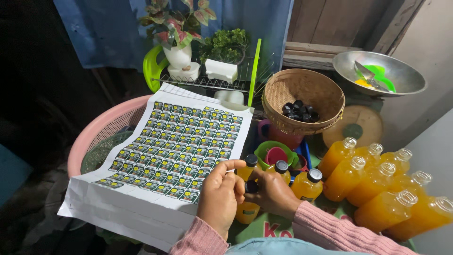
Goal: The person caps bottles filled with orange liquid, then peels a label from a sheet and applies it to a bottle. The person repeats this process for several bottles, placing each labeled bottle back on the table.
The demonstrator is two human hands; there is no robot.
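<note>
on the table, both hands (245,193) hold one bottle (247,212).

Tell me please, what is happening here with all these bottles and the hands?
A person in pink sleeves holds a small bottle of orange juice with both hands, the left hand and right hand closed around its black cap. Three capped bottles stand just behind. To the right, uncapped bottles lie in a group. A sheet of stickers rests on a pink basin, and a woven basket holds more black caps.
</note>
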